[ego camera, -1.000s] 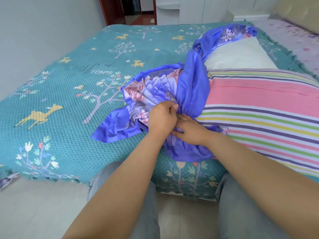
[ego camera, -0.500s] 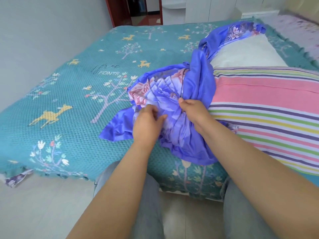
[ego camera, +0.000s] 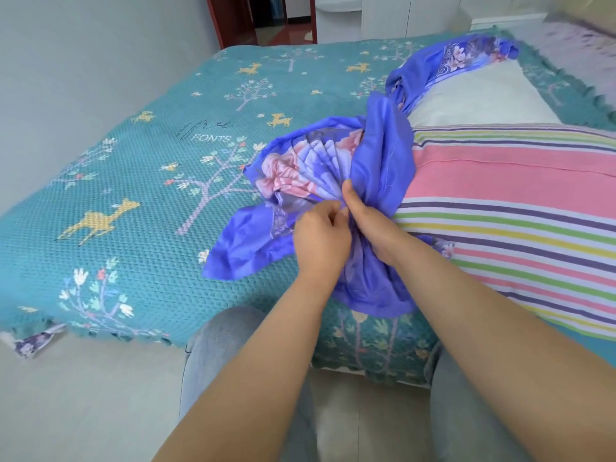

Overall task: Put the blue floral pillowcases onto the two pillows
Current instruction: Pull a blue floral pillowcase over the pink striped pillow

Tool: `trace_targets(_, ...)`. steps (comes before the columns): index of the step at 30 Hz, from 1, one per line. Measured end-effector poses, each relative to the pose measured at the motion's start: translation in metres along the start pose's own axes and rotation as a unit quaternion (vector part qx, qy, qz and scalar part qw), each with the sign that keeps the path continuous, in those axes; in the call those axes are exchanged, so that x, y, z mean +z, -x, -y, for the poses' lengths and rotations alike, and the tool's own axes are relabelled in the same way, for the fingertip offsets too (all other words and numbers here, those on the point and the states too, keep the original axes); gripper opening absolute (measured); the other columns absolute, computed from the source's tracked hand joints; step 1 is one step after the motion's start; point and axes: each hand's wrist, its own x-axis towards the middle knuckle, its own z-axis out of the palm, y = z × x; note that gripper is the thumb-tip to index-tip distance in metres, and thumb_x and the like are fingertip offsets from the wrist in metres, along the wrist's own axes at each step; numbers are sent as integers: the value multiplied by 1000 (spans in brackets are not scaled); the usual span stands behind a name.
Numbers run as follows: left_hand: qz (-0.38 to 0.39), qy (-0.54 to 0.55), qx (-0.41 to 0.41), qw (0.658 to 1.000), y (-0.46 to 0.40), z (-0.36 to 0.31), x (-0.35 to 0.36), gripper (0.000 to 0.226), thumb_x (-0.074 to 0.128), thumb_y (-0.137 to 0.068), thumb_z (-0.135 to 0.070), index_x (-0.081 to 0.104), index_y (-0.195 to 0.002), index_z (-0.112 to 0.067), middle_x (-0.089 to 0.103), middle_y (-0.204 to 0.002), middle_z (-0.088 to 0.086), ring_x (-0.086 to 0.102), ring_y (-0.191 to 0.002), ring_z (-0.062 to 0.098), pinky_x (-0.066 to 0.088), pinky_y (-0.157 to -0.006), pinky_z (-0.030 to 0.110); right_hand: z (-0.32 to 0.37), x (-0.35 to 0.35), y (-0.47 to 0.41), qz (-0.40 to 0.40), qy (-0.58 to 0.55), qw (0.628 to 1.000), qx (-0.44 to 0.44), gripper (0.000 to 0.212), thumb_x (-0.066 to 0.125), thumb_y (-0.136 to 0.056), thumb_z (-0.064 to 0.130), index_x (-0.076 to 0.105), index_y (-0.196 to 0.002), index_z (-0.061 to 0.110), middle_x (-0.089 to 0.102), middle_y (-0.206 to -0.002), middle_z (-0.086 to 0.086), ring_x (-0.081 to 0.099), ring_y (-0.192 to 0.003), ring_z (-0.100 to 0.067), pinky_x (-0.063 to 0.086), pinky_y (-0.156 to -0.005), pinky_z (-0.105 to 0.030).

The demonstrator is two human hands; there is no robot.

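Gripping: left hand (ego camera: 321, 236) and right hand (ego camera: 373, 225), side by side and touching, both curled round bunched cloth of the blue floral pillowcase (ego camera: 320, 168)
Bedspread (ego camera: 140, 181): teal with deer and trees; covers the bed at left
Pillowcase: gathered on the bed's near edge, just left of the striped pillow (ego camera: 513, 208); touching it
Second pillowcase (ego camera: 440, 68): crumpled further back, against the white pillow (ego camera: 480, 98); behind the striped one

Pillowcase (ego camera: 320, 168) on bedspread (ego camera: 140, 228), left of seemingly 2 pillows (ego camera: 506, 208).
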Motion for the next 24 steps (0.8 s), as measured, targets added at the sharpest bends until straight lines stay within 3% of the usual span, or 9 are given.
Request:
trace_targets(3,86,2,18,996,8,11,13,15,51,-88,-7,62,-80,-3,65,-80,20,59,-76,34,33,-61,34,1,-5,-10,15,3,1000,8,31,70,-75,47,71,-80,17,72,-79,2,65,-84,-12,46,-88,-27)
trace_targets(6,136,-99,88,982,3,22,10,25,42,-85,-7,65,-93,-2,63,-95,19,58,-89,35,36,-70,34,-3,4,-16,-82,64,994,-46,18,66,-85,21,66,-69,14,64,-73,-9,58,-74,-19,47,-76,-34)
trace_targets(10,11,-117,82,990,-13,37,-15,16,54,-88,-19,65,-94,-9,60,-99,16,58,-90,35,44,-75,41,9,15,-14,-158,20,986,-41,36,56,-93,30,60,-62,13,59,-68,-9,53,-67,-19,42,-67,-30)
trace_targets(13,0,-166,11,986,-32,51,-32,39,62,-84,-47,56,-99,-11,57,-104,12,58,-93,34,43,-74,40,9,8,-12,-148,13,989,-26,35,58,-89,38,70,-85,5,70,-95,-15,65,-92,-26,50,-91,-39)
trace_targets(14,12,-173,-5,985,-39,52,-36,50,64,-79,-53,54,-105,-12,54,-109,11,58,-95,33,44,-75,40,8,7,-11,-127,12,991,-40,32,60,-88,39,69,-81,9,70,-90,-10,64,-89,-23,50,-90,-36)
trace_targets(16,14,-186,18,982,-48,50,-41,62,67,-75,-54,51,-121,-15,49,-118,9,55,-104,31,46,-80,41,9,6,-3,-104,108,985,-89,30,64,-87,38,56,-68,17,54,-66,0,52,-70,-16,42,-65,-30)
trace_targets(19,58,-256,92,961,-59,47,-44,44,63,-81,-50,62,-116,-22,60,-112,7,53,-108,29,47,-86,39,10,12,8,-146,300,930,-153,30,66,-85,36,46,-96,16,54,-75,-1,57,-75,-24,41,-66,-33)
trace_targets(22,171,-110,-17,979,-86,49,-53,36,54,-89,-51,66,-88,-17,64,-77,2,58,-78,23,47,-67,28,8,22,18,-164,447,858,-193,56,57,-89,36,30,-136,22,66,-103,-10,64,-92,-33,45,-69,-39)
trace_targets(24,176,-56,-79,980,-111,51,-57,48,54,-88,-53,61,-112,-13,68,-95,8,64,-90,25,53,-78,32,8,27,21,-170,505,814,-230,53,53,-91,39,32,-137,26,66,-108,-9,64,-97,-32,45,-70,-38)
